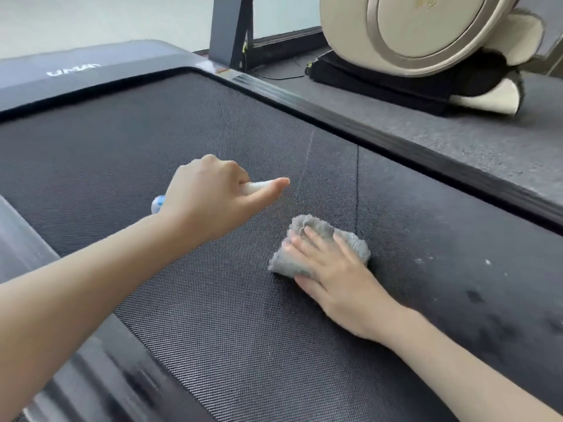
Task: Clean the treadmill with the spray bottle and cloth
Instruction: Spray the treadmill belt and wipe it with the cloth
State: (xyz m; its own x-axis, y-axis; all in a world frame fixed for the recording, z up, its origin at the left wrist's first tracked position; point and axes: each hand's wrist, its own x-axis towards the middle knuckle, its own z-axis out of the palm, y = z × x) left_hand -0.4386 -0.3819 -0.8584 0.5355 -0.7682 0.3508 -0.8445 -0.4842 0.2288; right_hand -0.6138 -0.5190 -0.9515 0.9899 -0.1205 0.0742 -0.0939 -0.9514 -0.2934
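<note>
Left hand: the left hand (pixel 213 199) is out over the middle of the belt, fingers curled round a small white spray bottle with a blue band (pixel 159 204). The forefinger lies straight along the bottle's white nozzle end. Cannot tell whether hand or bottle touches the belt.
Spray bottle: mostly hidden in the fist. The white tip shows under the forefinger, and the blue-and-white body pokes out on the wrist side.
Right hand: the right hand (pixel 332 269) is palm down, fingers straight and a little spread, pressing flat on the cloth. Nothing is gripped. The fingertips are blurred.
Cloth: a fluffy grey cloth (pixel 316 228), bunched, lies on the belt right of centre, under the right hand. It is near the left forefinger but apart from it.
Belt: the black woven-texture treadmill belt (pixel 182 117) has a thin dark seam line (pixel 357 190) crossing it, and the cloth's far corner sits just beside that line. Right of the seam the surface shows pale specks and darker smudges.
Frame: a dark ribbed side rail (pixel 396 141) runs along the belt's right edge. A dark grey front hood with a pale logo (pixel 73 70) sits at the belt's far end, with a grey upright post (pixel 228 28) behind it.
Surroundings: a beige rounded machine with a gold-rimmed disc (pixel 411 28) stands on a black base on the speckled grey floor mat (pixel 457 132), beyond the right rail.
</note>
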